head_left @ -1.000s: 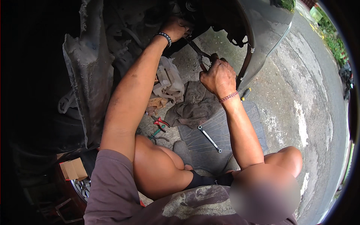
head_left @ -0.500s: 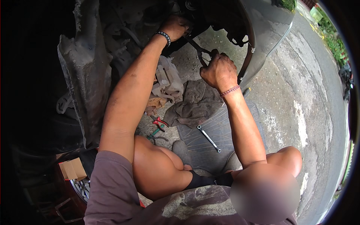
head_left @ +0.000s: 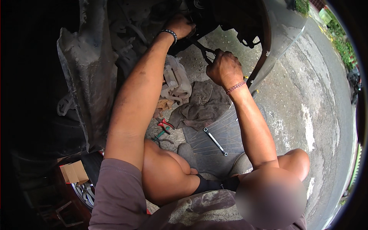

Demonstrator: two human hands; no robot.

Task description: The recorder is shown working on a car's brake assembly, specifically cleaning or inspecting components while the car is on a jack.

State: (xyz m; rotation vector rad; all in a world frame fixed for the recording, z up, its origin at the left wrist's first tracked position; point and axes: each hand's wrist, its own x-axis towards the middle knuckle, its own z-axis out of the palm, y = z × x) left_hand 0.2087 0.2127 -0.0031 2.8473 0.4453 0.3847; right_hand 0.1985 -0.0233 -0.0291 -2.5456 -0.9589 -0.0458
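Observation:
My left hand point(head_left: 180, 26) reaches up into the dark wheel well, fingers curled round something I cannot make out beside the far end of a long dark tool point(head_left: 201, 48). My right hand point(head_left: 224, 68) is closed on that tool’s near end, which has two handle-like arms. Beneath my hands lie a bulky grey plastic part point(head_left: 174, 78) and a crumpled dark cloth point(head_left: 201, 103). A silver double-ended ring spanner point(head_left: 215, 141) rests on a black rubber mat point(head_left: 243, 128). Red-handled pliers point(head_left: 167, 123) and a green-handled tool point(head_left: 163, 132) lie on the concrete.
The car’s curved body panel point(head_left: 285, 27) arches at upper right; a bent, dirty liner point(head_left: 86, 73) hangs left of my arm. An open cardboard box point(head_left: 74, 171) and a wheel point(head_left: 82, 193) are at lower left. My legs are folded below. A road point(head_left: 326, 115) runs along the right.
Both my hands have moved a little farther up into the wheel well, the right one more noticeably, keeping its hold on the dark tool. The things on the ground stay put.

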